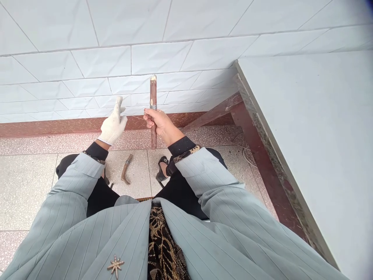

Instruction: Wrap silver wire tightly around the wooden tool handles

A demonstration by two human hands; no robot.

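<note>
My right hand (157, 122), bare, is closed around a reddish-brown wooden stick (153, 93) held upright in front of me. The top end of the stick shows pale, rough wood. Just above my fingers, a band of grey wire (153, 107) is wound around the stick. My left hand (112, 125) wears a white knit glove and is beside the stick, apart from it. Its index finger points away from me and other fingers look curled. A thin wire (136, 117) stretches between the two hands; its end at the glove is hard to make out.
On the tiled floor (72, 190) between my feet lies a short bent branch (126, 170) with a grey band near one end. A white tiled wall (101, 62) rises ahead. At right is a white-topped table (314, 136) with a dark red frame; a pale cable (247, 157) lies below.
</note>
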